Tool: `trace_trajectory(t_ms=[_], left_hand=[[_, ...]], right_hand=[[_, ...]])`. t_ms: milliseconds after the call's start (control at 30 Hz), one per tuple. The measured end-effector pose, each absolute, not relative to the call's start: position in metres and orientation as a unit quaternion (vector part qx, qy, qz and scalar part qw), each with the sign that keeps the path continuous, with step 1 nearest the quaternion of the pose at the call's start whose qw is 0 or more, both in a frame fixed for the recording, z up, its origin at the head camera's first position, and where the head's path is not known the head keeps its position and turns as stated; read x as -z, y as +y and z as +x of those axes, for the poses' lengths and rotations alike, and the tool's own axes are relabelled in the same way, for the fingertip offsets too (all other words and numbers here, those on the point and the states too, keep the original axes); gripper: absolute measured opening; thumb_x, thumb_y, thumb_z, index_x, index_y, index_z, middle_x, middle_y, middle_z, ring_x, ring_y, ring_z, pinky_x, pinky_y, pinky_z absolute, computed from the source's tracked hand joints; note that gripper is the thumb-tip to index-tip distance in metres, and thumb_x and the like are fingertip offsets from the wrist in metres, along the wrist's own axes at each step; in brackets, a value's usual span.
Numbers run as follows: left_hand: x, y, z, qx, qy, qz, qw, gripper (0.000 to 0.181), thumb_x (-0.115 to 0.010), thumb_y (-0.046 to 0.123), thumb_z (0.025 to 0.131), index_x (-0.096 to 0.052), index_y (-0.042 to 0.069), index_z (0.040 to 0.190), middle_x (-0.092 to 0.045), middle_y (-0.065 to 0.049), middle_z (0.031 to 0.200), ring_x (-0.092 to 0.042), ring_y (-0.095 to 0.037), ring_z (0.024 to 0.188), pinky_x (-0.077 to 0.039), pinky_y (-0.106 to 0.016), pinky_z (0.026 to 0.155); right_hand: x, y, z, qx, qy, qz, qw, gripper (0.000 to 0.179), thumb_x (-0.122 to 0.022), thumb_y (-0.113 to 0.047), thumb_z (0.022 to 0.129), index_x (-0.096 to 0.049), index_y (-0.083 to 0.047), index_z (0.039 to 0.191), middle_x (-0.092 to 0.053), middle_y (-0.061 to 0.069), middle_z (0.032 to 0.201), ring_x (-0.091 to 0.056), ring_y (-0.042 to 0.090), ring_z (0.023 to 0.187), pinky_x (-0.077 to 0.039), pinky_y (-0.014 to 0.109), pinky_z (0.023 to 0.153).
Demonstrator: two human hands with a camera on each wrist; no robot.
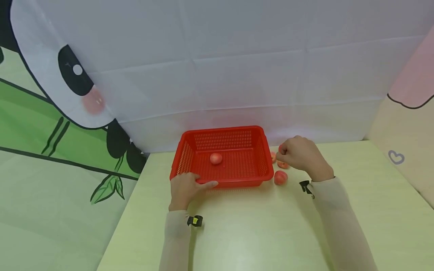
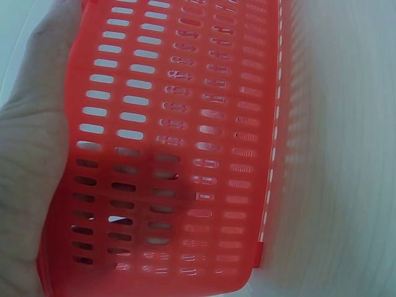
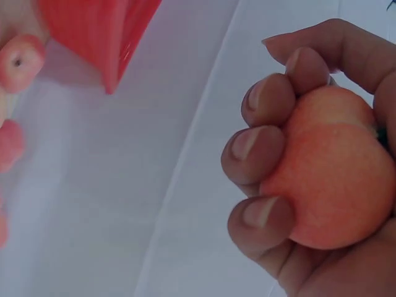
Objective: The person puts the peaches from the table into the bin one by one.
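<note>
A red plastic basket (image 1: pixel 234 184) with slotted walls stands on the table, one pinkish apple (image 1: pixel 216 158) lying inside it. My left hand (image 1: pixel 184 188) grips the rim at the near left corner, thumb along the front edge. Through the slots in the left wrist view, the dark shapes of fingers show behind the wall. To the right of the basket, my right hand (image 1: pixel 300 154) is raised with its fingers curled round an orange-pink apple (image 3: pixel 334 173). Under and beside that hand are more apples, the nearest one (image 1: pixel 280 177) close to the basket's front right corner.
The pale yellow table (image 1: pixel 244 233) ends at the back against a white cloth (image 1: pixel 237 82). A printed cartoon face and green stalks cover the cloth at left. On the right stands a pink and cream panel (image 1: pixel 400 131).
</note>
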State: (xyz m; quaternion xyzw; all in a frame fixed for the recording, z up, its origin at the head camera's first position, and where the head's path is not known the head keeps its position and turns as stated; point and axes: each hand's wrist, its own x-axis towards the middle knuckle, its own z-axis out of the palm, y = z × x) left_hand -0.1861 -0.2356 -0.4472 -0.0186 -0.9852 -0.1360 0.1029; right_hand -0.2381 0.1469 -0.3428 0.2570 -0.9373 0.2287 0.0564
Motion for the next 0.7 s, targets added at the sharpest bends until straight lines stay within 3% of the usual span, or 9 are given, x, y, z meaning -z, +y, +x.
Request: trace_trajectory(t_ms=[100, 267, 433, 700], left_hand=[[0.447, -0.236, -0.186, 0.132, -0.985, -0.022, 0.107, 0.075, -0.075, 0.081, 0.081, -0.04, 0.02, 0.053, -0.026, 0.007, 0.05, -0.028, -0.01, 0.053, -0.023, -0.032, 0.055], [0.447, -0.236, -0.187, 0.128, -0.985, -0.03, 0.112, 0.077, -0.074, 0.082, 0.081, -0.036, 0.021, 0.054, -0.023, 0.008, 0.052, -0.025, -0.009, 0.054, -0.021, -0.032, 0.055], [0.449, -0.236, -0.188, 0.128, -0.985, -0.029, 0.114, 0.077, -0.074, 0.082, 0.08, -0.037, 0.021, 0.053, -0.023, 0.008, 0.05, -0.026, -0.009, 0.053, -0.021, -0.032, 0.054], [0.45, -0.237, -0.187, 0.126, -0.982, -0.036, 0.137, 0.076, -0.075, 0.082, 0.08, -0.038, 0.021, 0.052, -0.022, 0.009, 0.05, -0.025, -0.009, 0.053, -0.021, -0.031, 0.053]], right_hand=[[0.333, 0.132, -0.242, -0.213, -0.935, 0.279, 0.055, 0.041, -0.055, -0.006, 0.083, -0.031, -0.023, 0.055, -0.025, -0.012, 0.055, -0.023, 0.009, 0.059, -0.015, 0.029, 0.055], [0.321, 0.107, -0.251, -0.196, -0.915, 0.341, 0.085, 0.044, -0.056, -0.004, 0.083, -0.026, -0.023, 0.058, -0.016, -0.01, 0.061, -0.017, 0.011, 0.064, -0.013, 0.03, 0.056], [0.314, 0.079, -0.261, -0.193, -0.89, 0.403, 0.091, 0.049, -0.062, -0.007, 0.089, -0.028, -0.023, 0.059, -0.017, -0.011, 0.062, -0.017, 0.009, 0.063, -0.015, 0.03, 0.057], [0.311, 0.04, -0.289, -0.247, -0.869, 0.422, 0.075, 0.048, -0.061, -0.006, 0.089, -0.027, -0.022, 0.059, -0.017, -0.009, 0.062, -0.016, 0.01, 0.062, -0.017, 0.029, 0.057]])
